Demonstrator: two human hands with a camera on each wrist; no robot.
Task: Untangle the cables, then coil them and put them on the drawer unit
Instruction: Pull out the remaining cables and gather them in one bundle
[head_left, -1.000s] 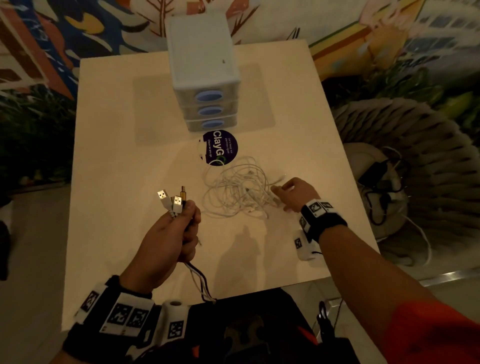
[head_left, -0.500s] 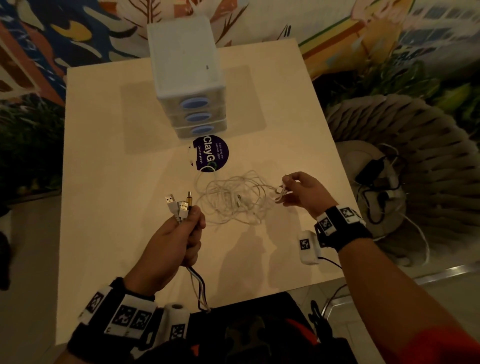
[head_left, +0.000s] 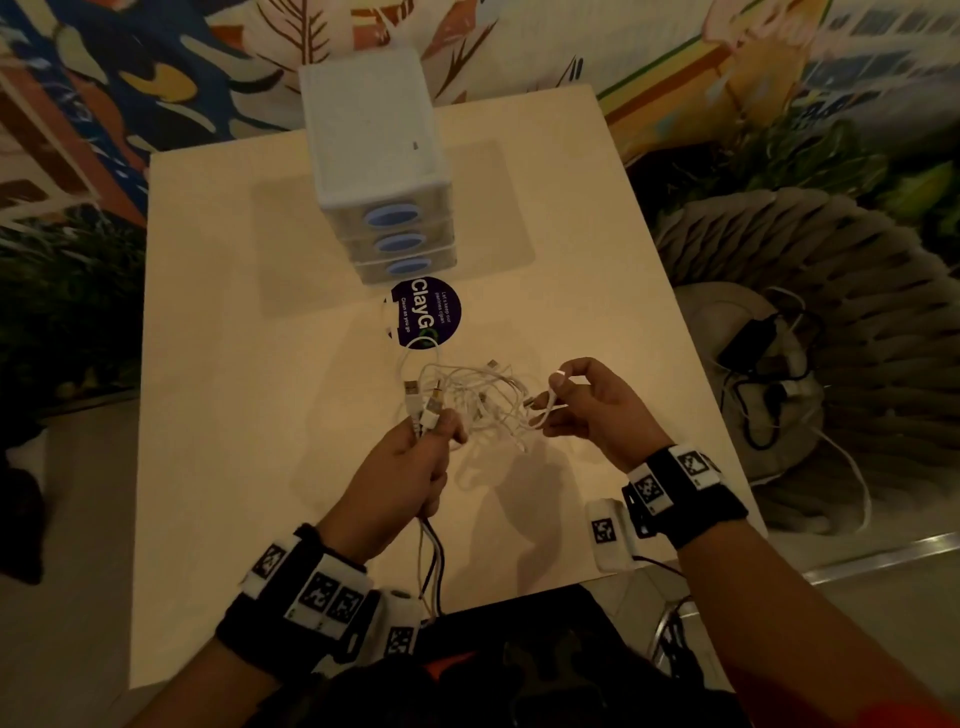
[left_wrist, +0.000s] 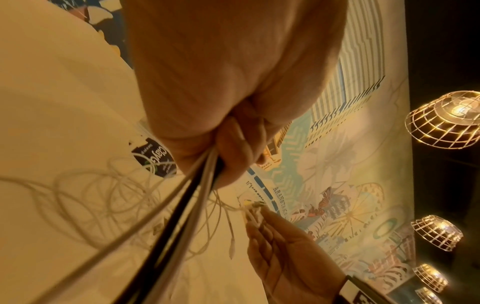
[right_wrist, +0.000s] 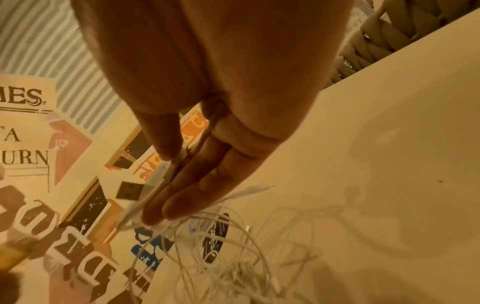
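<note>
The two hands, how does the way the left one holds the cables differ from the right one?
The left hand grips several cable ends in a closed fist, plugs sticking up above it; the right hand only pinches one white cable end between thumb and fingertips. Dark and white cables hang below the left hand, while the right hand's cable runs into the white tangle. Both are raised above the table.

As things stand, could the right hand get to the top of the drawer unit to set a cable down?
Probably yes. The drawer unit has a bare top and nothing stands between it and the right hand. But that hand pinches a cable from the tangle, which the left hand also holds.
</note>
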